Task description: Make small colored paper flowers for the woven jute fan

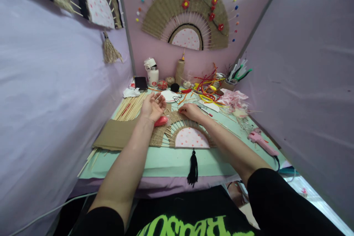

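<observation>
A half-round woven fan (pixel 193 137) with a white, pink-dotted centre lies on the table, its black tassel (pixel 193 168) hanging at the front edge. My left hand (pixel 153 107) is palm up above the fan's left part, fingers apart and slightly curled, nothing in them. Just below it is a red object in clear wrapping (pixel 161 121). At the fan's upper rim my right hand (pixel 189 112) has its fingertips pressed together; what they hold, if anything, is too small to make out.
Brown folded sheets (pixel 114 134) and thin sticks (pixel 129 107) lie at the left. A pink glue gun (pixel 262 142) rests at the right. Yarn balls, a white bottle (pixel 153 76), a twine cone (pixel 180 72) and coloured pipe cleaners (pixel 207 88) line the back.
</observation>
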`<control>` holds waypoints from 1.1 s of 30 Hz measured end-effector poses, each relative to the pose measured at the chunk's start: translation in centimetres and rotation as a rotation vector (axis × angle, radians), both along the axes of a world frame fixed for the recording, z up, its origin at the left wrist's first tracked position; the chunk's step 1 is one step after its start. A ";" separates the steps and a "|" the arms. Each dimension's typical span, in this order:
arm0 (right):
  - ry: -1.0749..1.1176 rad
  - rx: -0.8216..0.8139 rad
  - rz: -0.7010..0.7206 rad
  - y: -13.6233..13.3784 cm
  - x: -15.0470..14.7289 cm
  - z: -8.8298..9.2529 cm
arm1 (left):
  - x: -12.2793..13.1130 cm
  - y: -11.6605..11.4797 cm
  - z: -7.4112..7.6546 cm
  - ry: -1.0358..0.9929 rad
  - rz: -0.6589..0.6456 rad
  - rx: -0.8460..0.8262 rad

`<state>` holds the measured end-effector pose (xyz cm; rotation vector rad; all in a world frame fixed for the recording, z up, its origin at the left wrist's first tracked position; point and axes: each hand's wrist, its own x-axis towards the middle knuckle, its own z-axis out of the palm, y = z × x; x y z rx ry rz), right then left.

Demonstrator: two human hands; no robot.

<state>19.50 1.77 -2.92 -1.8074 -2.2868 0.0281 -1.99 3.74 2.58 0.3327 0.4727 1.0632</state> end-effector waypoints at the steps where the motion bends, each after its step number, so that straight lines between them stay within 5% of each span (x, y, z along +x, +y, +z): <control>1: 0.001 0.006 -0.004 -0.1 0.0 0.0 | 0.0 0.0 0.0 0.000 -0.002 -0.004; 28: -0.146 0.110 -0.026 -2.7 -0.7 0.0 | 0.2 -0.1 -0.1 0.025 0.000 0.031; 33: -0.031 0.174 -0.037 -2.8 -0.5 0.2 | -0.1 -0.3 0.4 0.255 0.009 0.173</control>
